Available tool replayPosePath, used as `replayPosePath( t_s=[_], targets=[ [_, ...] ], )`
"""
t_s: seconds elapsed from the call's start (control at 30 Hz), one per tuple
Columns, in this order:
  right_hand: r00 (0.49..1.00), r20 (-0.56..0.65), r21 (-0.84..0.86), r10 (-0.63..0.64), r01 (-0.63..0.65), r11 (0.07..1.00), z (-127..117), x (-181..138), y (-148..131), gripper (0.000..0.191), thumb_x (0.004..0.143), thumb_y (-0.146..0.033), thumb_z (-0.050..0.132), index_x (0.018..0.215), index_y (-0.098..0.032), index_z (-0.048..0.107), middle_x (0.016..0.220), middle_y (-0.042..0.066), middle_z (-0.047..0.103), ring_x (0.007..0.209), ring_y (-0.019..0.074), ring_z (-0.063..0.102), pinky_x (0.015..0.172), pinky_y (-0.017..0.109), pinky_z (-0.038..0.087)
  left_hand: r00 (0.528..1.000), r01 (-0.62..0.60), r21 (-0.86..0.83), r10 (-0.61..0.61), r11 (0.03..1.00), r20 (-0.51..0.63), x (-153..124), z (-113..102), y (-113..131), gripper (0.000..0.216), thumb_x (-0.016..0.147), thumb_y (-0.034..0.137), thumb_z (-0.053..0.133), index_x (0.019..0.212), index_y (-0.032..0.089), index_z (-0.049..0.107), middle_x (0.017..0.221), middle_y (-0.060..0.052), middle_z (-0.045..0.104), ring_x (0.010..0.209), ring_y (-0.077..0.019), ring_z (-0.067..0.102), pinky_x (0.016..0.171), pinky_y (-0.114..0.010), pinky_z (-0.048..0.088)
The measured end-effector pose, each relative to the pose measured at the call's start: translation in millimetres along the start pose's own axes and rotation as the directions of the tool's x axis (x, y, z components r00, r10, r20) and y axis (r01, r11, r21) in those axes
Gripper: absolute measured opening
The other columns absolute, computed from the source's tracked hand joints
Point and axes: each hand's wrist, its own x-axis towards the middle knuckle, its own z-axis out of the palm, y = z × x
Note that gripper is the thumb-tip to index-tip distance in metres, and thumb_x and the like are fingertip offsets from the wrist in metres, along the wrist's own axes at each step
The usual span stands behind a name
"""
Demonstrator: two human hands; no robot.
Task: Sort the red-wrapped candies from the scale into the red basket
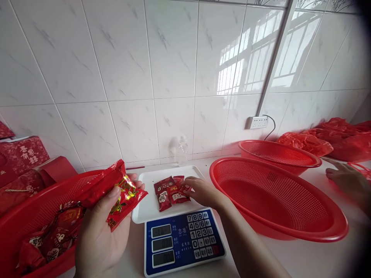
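My left hand [107, 227] is closed around shiny red snack packets [127, 195] with gold and green print, held up in front of the scale's tray. My right hand [201, 190] reaches over the white weighing tray [145, 204], its fingers bent onto a small red packet [186, 188]. Beside those fingers, several more red packets [164, 193] lie in a loose group on the tray. The digital scale [184, 241] has a blue panel with number keys and three small displays. Below and left of my left hand, a red plastic basket [17, 208] holds several red packets [58, 235].
Two red perforated baskets [278, 216] [281, 148] stand right of the scale. Red plastic bags [307, 143] lie along the wall. Another person's hand [348, 179] is at the far right. Red gift boxes [26, 154] sit at left. A clear bottle [182, 150] stands behind the tray.
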Motion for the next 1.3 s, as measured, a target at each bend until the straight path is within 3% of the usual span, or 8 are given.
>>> replayPosePath(
  t_s=[0.17,0.5,0.6,0.7,0.8,0.97,1.1,1.3],
  targets=[
    [0.999,0.014,-0.011,0.040,-0.040,0.999,2,1,0,0.041,0.089,-0.034,0.047,0.127,-0.023,0.056,0.118,0.011,0.063,0.106,0.0253,0.059,0.086,0.036,0.044,0.999,0.008,-0.001,-0.008,1.000,0.038,1,1,0,0.023,0.075,0.024,0.067,0.098,0.021,0.069,0.088,-0.005,0.068,0.090,-0.0211,0.064,0.076,-0.031,0.058],
    [0.994,-0.040,0.046,0.102,-0.100,0.994,8,6,8,0.040,0.078,-0.029,0.060,0.117,-0.020,0.060,0.117,0.012,0.056,0.101,0.0234,0.058,0.085,0.034,0.044,1.000,0.025,0.011,-0.025,1.000,0.010,0,-2,-2,0.027,0.072,0.026,0.071,0.098,0.022,0.069,0.091,-0.004,0.070,0.090,-0.0212,0.065,0.076,-0.031,0.058],
    [0.990,-0.079,0.043,0.120,-0.117,0.992,8,8,10,0.042,0.073,-0.021,0.063,0.115,-0.018,0.061,0.108,0.010,0.060,0.100,0.0238,0.056,0.082,0.033,0.044,1.000,0.019,0.024,-0.019,1.000,0.015,0,-2,-2,0.029,0.071,0.027,0.072,0.100,0.022,0.069,0.091,-0.004,0.070,0.090,-0.0209,0.065,0.076,-0.030,0.059],
    [0.984,-0.142,0.067,0.111,-0.102,0.993,7,10,10,0.028,0.074,-0.015,0.060,0.102,-0.017,0.066,0.099,0.009,0.062,0.094,0.0216,0.057,0.078,0.031,0.044,0.999,0.013,0.036,-0.014,0.999,0.030,0,-1,-2,0.030,0.071,0.027,0.073,0.100,0.022,0.069,0.091,-0.004,0.070,0.090,-0.0217,0.065,0.075,-0.031,0.059],
    [0.965,-0.232,0.141,0.126,-0.095,0.985,5,10,5,0.015,0.080,-0.014,0.056,0.091,-0.017,0.066,0.098,0.008,0.061,0.084,0.0170,0.059,0.076,0.028,0.045,0.999,0.000,0.035,-0.001,0.999,0.033,1,-2,-3,0.030,0.070,0.027,0.073,0.099,0.021,0.069,0.091,-0.004,0.069,0.091,-0.0225,0.065,0.073,-0.032,0.060],
    [0.924,-0.353,0.144,0.148,-0.102,0.984,-6,7,-5,0.013,0.083,-0.019,0.055,0.089,-0.021,0.066,0.094,0.006,0.065,0.080,0.0169,0.061,0.071,0.028,0.044,0.998,-0.010,0.023,0.009,1.000,0.056,1,-2,-3,0.030,0.071,0.027,0.073,0.100,0.020,0.069,0.089,-0.004,0.068,0.091,-0.0217,0.064,0.076,-0.032,0.059],
    [0.845,-0.488,0.073,0.220,-0.211,0.975,-24,0,-1,0.016,0.080,-0.021,0.056,0.094,-0.021,0.066,0.090,0.006,0.069,0.083,0.0214,0.060,0.070,0.030,0.043,0.998,-0.020,0.024,0.019,1.000,0.055,1,-1,-3,0.029,0.070,0.026,0.073,0.098,0.020,0.070,0.088,-0.004,0.069,0.090,-0.0213,0.064,0.078,-0.033,0.058],
    [0.591,-0.729,0.018,0.346,-0.489,0.872,-60,-25,29,0.029,0.079,-0.020,0.052,0.104,-0.020,0.067,0.103,0.012,0.067,0.097,0.0303,0.056,0.076,0.042,0.045,0.998,-0.008,0.017,0.007,1.000,0.057,1,-1,-7,0.024,0.070,0.026,0.074,0.093,0.019,0.071,0.088,-0.004,0.070,0.088,-0.0207,0.066,0.078,-0.032,0.059]
  ],
)
